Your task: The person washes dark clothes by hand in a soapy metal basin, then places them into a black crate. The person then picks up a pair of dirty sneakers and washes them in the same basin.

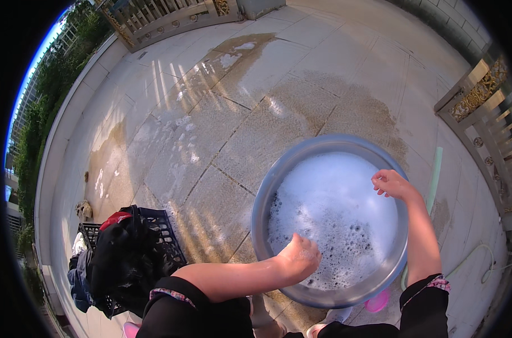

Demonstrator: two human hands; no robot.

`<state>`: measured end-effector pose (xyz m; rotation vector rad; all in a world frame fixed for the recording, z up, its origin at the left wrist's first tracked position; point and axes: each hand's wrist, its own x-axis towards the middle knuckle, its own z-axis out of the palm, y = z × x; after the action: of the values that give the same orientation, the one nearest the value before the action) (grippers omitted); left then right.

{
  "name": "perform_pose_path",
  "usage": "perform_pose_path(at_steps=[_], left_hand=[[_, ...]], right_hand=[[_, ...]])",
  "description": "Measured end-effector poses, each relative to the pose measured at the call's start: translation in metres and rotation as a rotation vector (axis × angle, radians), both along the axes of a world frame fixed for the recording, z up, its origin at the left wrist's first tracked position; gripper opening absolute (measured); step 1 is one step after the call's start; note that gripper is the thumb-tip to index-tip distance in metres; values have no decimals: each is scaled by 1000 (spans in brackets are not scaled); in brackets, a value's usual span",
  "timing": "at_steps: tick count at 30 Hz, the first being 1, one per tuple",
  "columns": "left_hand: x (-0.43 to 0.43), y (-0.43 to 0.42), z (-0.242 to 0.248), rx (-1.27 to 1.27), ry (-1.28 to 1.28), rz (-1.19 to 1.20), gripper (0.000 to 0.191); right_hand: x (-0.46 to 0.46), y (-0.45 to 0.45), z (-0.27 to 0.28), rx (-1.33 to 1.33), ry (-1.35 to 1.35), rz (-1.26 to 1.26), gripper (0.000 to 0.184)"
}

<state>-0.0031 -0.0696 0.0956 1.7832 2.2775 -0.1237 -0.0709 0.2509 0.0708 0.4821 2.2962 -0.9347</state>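
A large metal basin [262, 203] stands on the paving, filled with white suds [332, 186] that have larger bubbles towards the near side. Over the basin's left part is my left hand [300, 258], its fingers curled and wet-looking; its palm side is hidden. My right hand [389, 184] hovers near the basin's right rim with fingers loosely bent and apart, nothing visible in them. Whatever lies under the suds cannot be seen. To the left, a black plastic crate [169, 236] is heaped with dark clothes [125, 257] and a red piece of cloth [114, 219].
A pale green hose [435, 177] runs along the right of the basin. Close to its near rim lies a pink plastic item [377, 301]. Wet patches and foam mark the stone paving [222, 143]. Metal gates [477, 126] stand at right and far left; a low wall [66, 122] borders the left.
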Motion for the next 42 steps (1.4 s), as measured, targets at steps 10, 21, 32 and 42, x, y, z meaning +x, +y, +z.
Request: perform_pose_path(at_steps=[10,21,32,42], left_hand=[[17,-30,69,72,-259,492,8],[70,-176,248,33,-632,1082,22],[246,-356,409,50,-441,1947,29],[416,-472,428,377,-552,2299,33]], right_hand=[[-7,-64,55,-141,-63,30,25],[225,-42,182,-65,-487,-385,17],[212,-82,300,17,-462,-184,17],[171,-309,376,-269,-76,71,21]])
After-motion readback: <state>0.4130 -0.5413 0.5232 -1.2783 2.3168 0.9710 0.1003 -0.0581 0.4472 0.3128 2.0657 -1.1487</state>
